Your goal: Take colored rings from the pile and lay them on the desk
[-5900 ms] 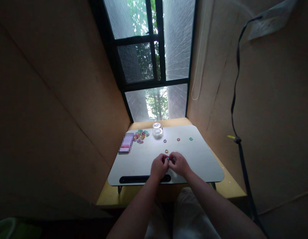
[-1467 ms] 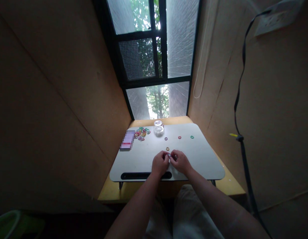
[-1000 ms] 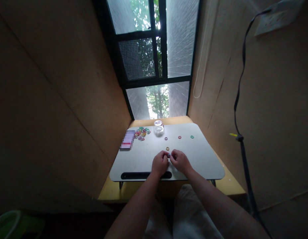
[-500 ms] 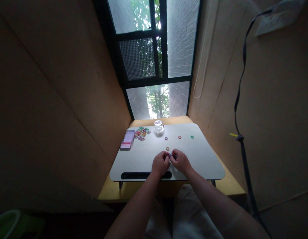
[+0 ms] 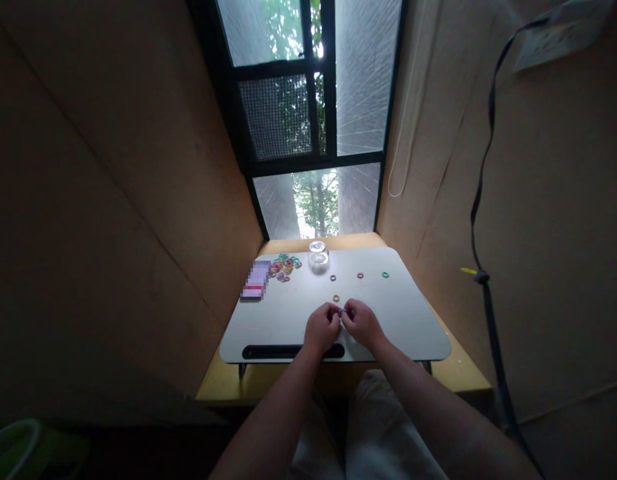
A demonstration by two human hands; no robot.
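My left hand (image 5: 320, 328) and my right hand (image 5: 362, 323) meet fingertip to fingertip over the near middle of a white lap table (image 5: 403, 320). Both pinch a tiny bluish ring (image 5: 341, 311) between them, mostly hidden by the fingers. A yellow ring (image 5: 336, 299) lies just beyond my hands. Farther back lie a purple ring (image 5: 333, 278), a red ring (image 5: 360, 275) and a green ring (image 5: 385, 275), in a row.
A heap of several coloured rings (image 5: 284, 267) sits at the back left, beside a small clear jar (image 5: 318, 257) and a flat purple packet (image 5: 256, 282). A window stands behind, plywood walls close in both sides, and a black cable (image 5: 481, 200) hangs at right.
My hands stay joined at the same spot on the table, fingers shifting slightly on the small ring. The loose rings have not moved.
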